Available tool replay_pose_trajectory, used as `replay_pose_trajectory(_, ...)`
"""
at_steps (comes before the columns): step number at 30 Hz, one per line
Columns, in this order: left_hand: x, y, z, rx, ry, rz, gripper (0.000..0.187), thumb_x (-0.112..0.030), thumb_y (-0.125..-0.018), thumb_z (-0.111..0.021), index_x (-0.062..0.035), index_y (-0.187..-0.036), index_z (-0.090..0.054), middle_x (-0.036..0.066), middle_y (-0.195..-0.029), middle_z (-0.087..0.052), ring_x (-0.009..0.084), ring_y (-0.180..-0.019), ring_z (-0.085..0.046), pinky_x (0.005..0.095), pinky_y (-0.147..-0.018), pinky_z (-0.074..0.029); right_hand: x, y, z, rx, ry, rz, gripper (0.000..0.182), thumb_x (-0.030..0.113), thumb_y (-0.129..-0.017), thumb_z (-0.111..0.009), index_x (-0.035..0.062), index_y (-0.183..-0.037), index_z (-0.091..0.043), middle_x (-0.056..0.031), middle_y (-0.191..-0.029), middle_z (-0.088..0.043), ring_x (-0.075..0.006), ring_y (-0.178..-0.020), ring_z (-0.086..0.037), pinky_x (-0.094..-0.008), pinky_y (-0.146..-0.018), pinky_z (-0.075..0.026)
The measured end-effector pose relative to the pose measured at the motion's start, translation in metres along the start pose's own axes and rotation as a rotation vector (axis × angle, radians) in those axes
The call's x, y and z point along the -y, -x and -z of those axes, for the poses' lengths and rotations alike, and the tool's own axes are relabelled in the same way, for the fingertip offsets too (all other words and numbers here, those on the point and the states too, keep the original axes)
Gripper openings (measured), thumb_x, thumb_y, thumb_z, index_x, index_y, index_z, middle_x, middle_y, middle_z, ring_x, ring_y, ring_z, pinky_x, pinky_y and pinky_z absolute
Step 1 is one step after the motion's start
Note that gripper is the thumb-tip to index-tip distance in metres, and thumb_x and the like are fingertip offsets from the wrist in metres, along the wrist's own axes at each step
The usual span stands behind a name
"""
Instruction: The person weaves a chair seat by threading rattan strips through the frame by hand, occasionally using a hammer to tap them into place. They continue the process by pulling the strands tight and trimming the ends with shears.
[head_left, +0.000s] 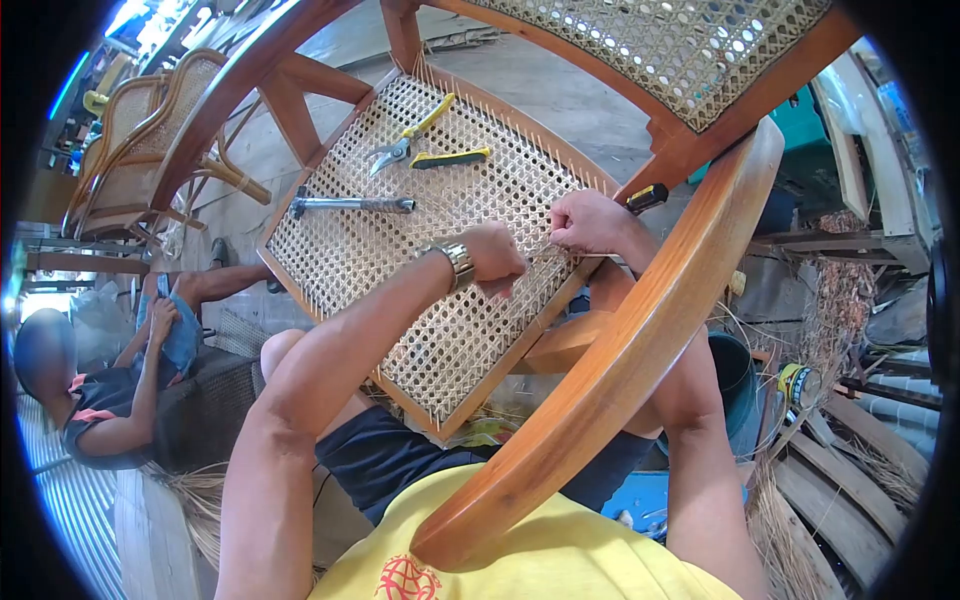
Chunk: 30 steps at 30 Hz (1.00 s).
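A woven cane seat (400, 260) in a wooden chair frame lies before me, loose strand ends standing along its edges. My left hand (492, 260), below a metal watch (458, 264), is closed just above the weave. At the seat's right corner my right hand (590, 222) is closed too. A thin strand seems to run between them, but what each hand grips is too small to make out. Yellow-handled pruning shears (408, 138), a yellow and black tool (450, 159) and a hammer (352, 204) rest on the cane. A dark-handled tool (647, 198) is beside my right hand.
The chair's curved wooden armrest (610, 370) crosses in front of me, and its cane back (700, 50) rises at upper right. A person (130, 390) sits at left, near rattan chairs (150, 130). Right of me are a green bucket (733, 375) and wood pieces (840, 480).
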<state>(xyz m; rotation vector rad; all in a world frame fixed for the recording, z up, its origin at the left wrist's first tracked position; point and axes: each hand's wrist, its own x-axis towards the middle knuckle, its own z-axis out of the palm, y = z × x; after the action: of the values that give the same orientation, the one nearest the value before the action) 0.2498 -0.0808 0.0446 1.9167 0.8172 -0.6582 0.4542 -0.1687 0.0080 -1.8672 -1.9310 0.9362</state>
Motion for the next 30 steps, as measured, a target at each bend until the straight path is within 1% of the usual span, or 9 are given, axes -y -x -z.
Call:
replay_pose_trajectory(3, 0.015, -0.007, -0.015, -0.023, 0.084, -0.003, 0.03, -0.031, -0.092, -0.067, -0.0036, -0.083, -0.071, 0.006, -0.064, -0.07, 0.0098, -0.048, -0.063, 0.028, -0.042, -0.048, -0.003, -0.003, -0.005, 0.015, 0.01, 0.037, 0.017, 0.02, -0.077, -0.076, 0.0041, -0.081, -0.071, -0.0121, -0.075, -0.069, -0.025, -0.069, -0.068, -0.0358, -0.066, -0.053)
replay_pose_trajectory(6, 0.032, -0.006, -0.026, -0.234, -0.034, -0.236, 0.03, -0.033, -0.095, -0.067, -0.0038, -0.091, -0.069, 0.008, -0.07, -0.072, 0.0105, -0.052, -0.065, 0.0278, -0.043, -0.05, 0.005, -0.002, -0.003, 0.064, -0.013, 0.06, 0.019, 0.022, -0.079, -0.077, 0.0039, -0.084, -0.072, -0.0114, -0.075, -0.069, -0.0241, -0.069, -0.067, -0.0359, -0.065, -0.053)
replay_pose_trajectory(8, 0.031, 0.001, -0.028, -0.143, 0.317, -0.117, 0.028, -0.032, -0.098, -0.064, -0.0036, -0.099, -0.067, 0.009, -0.074, -0.073, 0.0112, -0.054, -0.067, 0.027, -0.043, -0.051, 0.009, -0.002, -0.002, 0.09, -0.033, 0.06, 0.02, 0.022, -0.08, -0.078, 0.0039, -0.085, -0.073, -0.0112, -0.075, -0.069, -0.0237, -0.069, -0.067, -0.0359, -0.065, -0.052)
replay_pose_trajectory(12, 0.019, 0.003, -0.027, -0.07, 0.517, 0.029, 0.023, -0.027, -0.1, -0.06, -0.0045, -0.101, -0.064, 0.008, -0.072, -0.073, 0.0113, -0.053, -0.066, 0.0255, -0.042, -0.051, 0.014, 0.0, 0.001, 0.136, -0.068, 0.032, 0.021, 0.024, -0.082, -0.076, 0.0037, -0.088, -0.073, -0.0105, -0.077, -0.071, -0.0228, -0.069, -0.068, -0.0357, -0.066, -0.052)
replay_pose_trajectory(18, 0.004, -0.007, -0.021, -0.132, 0.013, 0.069, 0.028, -0.028, -0.096, -0.063, -0.0039, -0.083, -0.065, 0.007, -0.071, -0.072, 0.0109, -0.055, -0.067, 0.0272, -0.045, -0.053, 0.008, -0.003, -0.001, 0.137, -0.044, 0.063, 0.024, 0.025, -0.084, -0.075, 0.0028, -0.093, -0.073, -0.0113, -0.08, -0.072, -0.0223, -0.073, -0.069, -0.0341, -0.069, -0.053)
replay_pose_trajectory(20, 0.02, -0.016, -0.031, -0.41, -0.326, -0.146, 0.032, -0.031, -0.094, -0.067, -0.005, -0.075, -0.064, 0.007, -0.069, -0.072, 0.0099, -0.058, -0.067, 0.0263, -0.048, -0.052, 0.011, -0.003, 0.003, 0.16, -0.039, 0.065, 0.025, 0.026, -0.085, -0.076, 0.0028, -0.094, -0.074, -0.0113, -0.08, -0.072, -0.022, -0.074, -0.069, -0.0338, -0.07, -0.053)
replay_pose_trajectory(24, 0.049, 0.033, -0.003, -0.412, -0.383, -0.169, 0.031, -0.031, -0.093, -0.07, -0.0062, -0.077, -0.063, 0.007, -0.067, -0.07, 0.0085, -0.056, -0.065, 0.024, -0.048, -0.048, 0.035, 0.005, 0.021, 0.214, -0.074, 0.002, 0.036, 0.031, -0.087, -0.077, 0.004, -0.11, -0.071, -0.009, -0.093, -0.074, -0.0183, -0.083, -0.069, -0.0331, -0.074, -0.054)
replay_pose_trajectory(26, 0.042, 0.074, 0.023, -0.276, 0.24, 0.04, 0.032, -0.034, -0.091, -0.073, -0.0062, -0.08, -0.062, 0.005, -0.065, -0.068, 0.0072, -0.053, -0.06, 0.0224, -0.045, -0.043, 0.039, 0.004, 0.017, 0.225, -0.065, 0.003, 0.041, 0.033, -0.089, -0.076, 0.004, -0.117, -0.069, -0.0084, -0.099, -0.074, -0.0163, -0.089, -0.069, -0.0328, -0.077, -0.055)
replay_pose_trajectory(30, -0.007, 0.1, 0.046, -0.244, 0.265, -0.046, 0.034, -0.035, -0.09, -0.075, -0.0047, -0.082, -0.062, 0.004, -0.065, -0.067, 0.0065, -0.05, -0.057, 0.0212, -0.042, -0.04, 0.044, 0.0, 0.005, 0.228, -0.604, 0.154, 0.048, 0.045, -0.099, -0.064, 0.006, -0.127, -0.065, -0.0055, -0.105, -0.072, -0.0168, -0.098, -0.068, -0.0342, -0.092, -0.052)
